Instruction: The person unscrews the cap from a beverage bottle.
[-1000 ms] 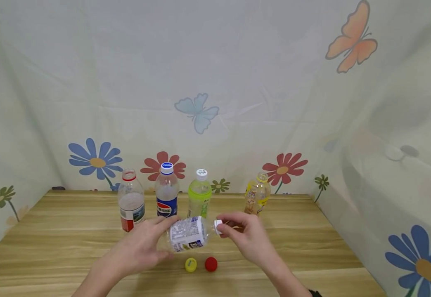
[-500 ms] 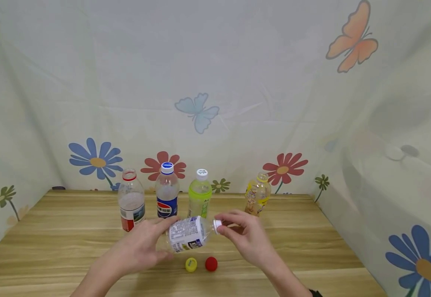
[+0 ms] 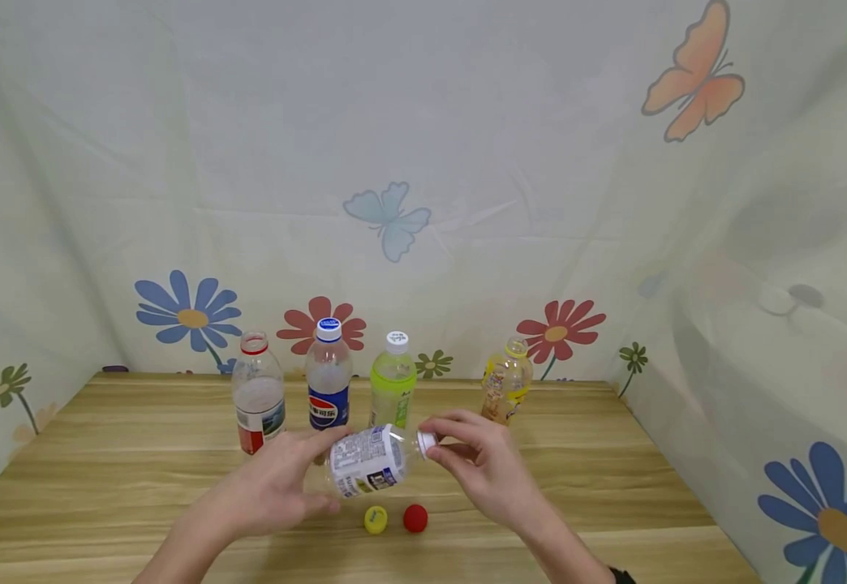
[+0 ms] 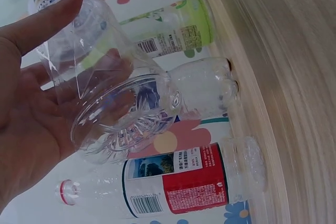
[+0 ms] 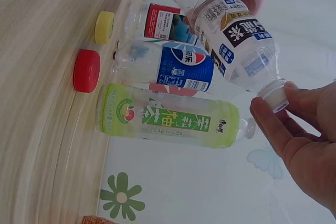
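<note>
My left hand [image 3: 277,483] grips a clear plastic tea bottle [image 3: 368,462] with a white label near its base, holding it tilted on its side above the table. Its neck points right. At that end, my right hand [image 3: 485,466] pinches the white cap [image 3: 426,443] between thumb and fingers. From the right wrist view, the cap [image 5: 275,96] sits at the mouth of the bottle [image 5: 236,40]. In the left wrist view, the thumb and fingers of the left hand [image 4: 31,93] wrap the bottle's lower body, seen through the clear plastic.
Behind stand a red-labelled bottle without a cap [image 3: 259,397], a capped Pepsi bottle [image 3: 328,381], a capped green bottle [image 3: 393,381] and an uncapped yellow bottle [image 3: 507,381]. A yellow cap [image 3: 376,520] and a red cap [image 3: 414,518] lie on the wooden table in front.
The right hand's fingers have shifted slightly left around the white cap. The bottle stays almost in place in the left hand; the other bottles and loose caps have not moved.
</note>
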